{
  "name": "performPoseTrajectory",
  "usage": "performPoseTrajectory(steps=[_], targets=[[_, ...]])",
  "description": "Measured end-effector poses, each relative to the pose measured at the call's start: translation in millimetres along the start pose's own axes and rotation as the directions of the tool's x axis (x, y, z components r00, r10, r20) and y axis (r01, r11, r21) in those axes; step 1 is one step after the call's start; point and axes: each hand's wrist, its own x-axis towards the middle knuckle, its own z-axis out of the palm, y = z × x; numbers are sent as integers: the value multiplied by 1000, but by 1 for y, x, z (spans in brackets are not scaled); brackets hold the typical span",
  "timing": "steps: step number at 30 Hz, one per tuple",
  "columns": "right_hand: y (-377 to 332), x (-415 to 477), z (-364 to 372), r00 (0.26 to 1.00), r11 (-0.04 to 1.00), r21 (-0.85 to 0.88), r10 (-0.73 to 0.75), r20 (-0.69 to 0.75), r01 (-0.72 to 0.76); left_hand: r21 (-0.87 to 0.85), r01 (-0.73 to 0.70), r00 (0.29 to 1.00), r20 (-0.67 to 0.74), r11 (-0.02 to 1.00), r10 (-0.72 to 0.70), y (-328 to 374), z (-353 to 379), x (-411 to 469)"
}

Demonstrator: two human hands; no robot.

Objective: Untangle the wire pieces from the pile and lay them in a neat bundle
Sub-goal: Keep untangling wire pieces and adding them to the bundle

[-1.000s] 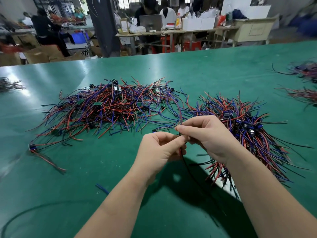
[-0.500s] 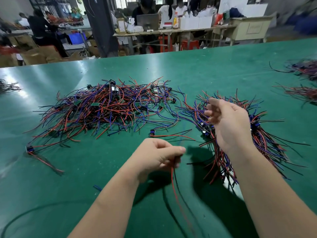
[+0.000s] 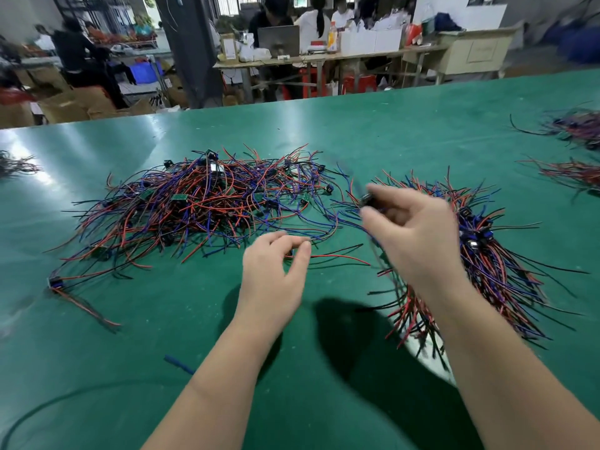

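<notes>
Pinching wire piece [image 3: 368, 200] by its dark end: right hand [image 3: 415, 235]; left hand [image 3: 272, 274] half-curled over loose wire [image 3: 337, 257], hold unclear; pile [image 3: 201, 203] at 10 o'clock. Wires probably light, limp, snag-prone; best gripped at end block.

Table [image 3: 389, 125]: green, glossy top.
Pile [image 3: 201, 203]: tangled red, blue and black wires, beyond the left hand [image 3: 272, 274].
Bundle [image 3: 493, 261]: combed wires, under and right of the right hand [image 3: 415, 235].
Loose piece [image 3: 337, 256]: between the hands.

Bright overhead light glares off the glossy green table [image 3: 97, 147]; the right hand [image 3: 418, 235] is motion-blurred, edges bowed.
</notes>
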Motion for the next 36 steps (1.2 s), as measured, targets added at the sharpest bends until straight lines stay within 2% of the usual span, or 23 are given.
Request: performPoseTrajectory(steps=[1, 3, 5, 7, 9, 11, 14, 17, 20, 22, 25, 26, 28, 30, 33, 36], targets=[[1, 4, -7, 990, 997, -77, -25, -136, 15, 132, -16, 999, 43, 991, 11, -4, 1, -1], [4, 13, -24, 946, 955, -296, -100, -308, 5, 268, 59, 987, 130, 962, -97, -12, 5, -3], [13, 19, -38, 960, 880, -469, -63, -274, -76, 349, 109, 964, 190, 931, -185, -18, 8, -2], [23, 25, -43, 984, 779, -607, 76, -161, -159, 446, 103, 949, 224, 889, -222, -22, 10, 2], [26, 25, -40, 986, 745, -646, 147, -85, -167, 531, 53, 948, 240, 845, -211, -25, 11, 3], [21, 21, -32, 994, 808, -580, 88, -60, -106, 544, 28, 961, 216, 839, -172, -24, 12, 1], [8, 11, -16, 997, 885, -462, -76, -32, 52, 475, 61, 991, 74, 878, -109, -15, 9, 2], [0, 0, -2, 986, 911, -380, -165, 15, 158, 499, 109, 994, -29, 860, -109, -11, 0, 4], [-4, -11, 9, 976, 926, -309, -202, 80, 217, 377, 142, 990, -43, 915, -136, -14, -5, 4], [-3, -15, 15, 978, 952, -265, -109, 177, 154, 228, 158, 987, -43, 961, -152, -12, -6, 3], [5, -16, 21, 937, 940, -342, 103, 333, 18, -90, 114, 977, -171, 989, -128, -4, -9, 3], [6, -16, 23, 911, 954, -291, 184, 370, -74, -153, 50, 972, -219, 987, -83, 0, -10, 2], [2, -17, 26, 852, 954, -74, 293, 435, -290, -211, -91, 963, -268, 973, 32, 6, -11, 0], [3, -17, 26, 837, 943, 15, 288, 465, -333, -217, -214, 953, -259, 952, 155, 12, -11, -4], [3, -16, 24, 852, 966, -30, 242, 464, -258, -186, -365, 920, -220, 912, 323, 20, -8, -9], [1, -13, 18, 852, 951, 85, 223, 474, -296, -209, -416, 905, -189, 885, 380, 22, -8, -10]])
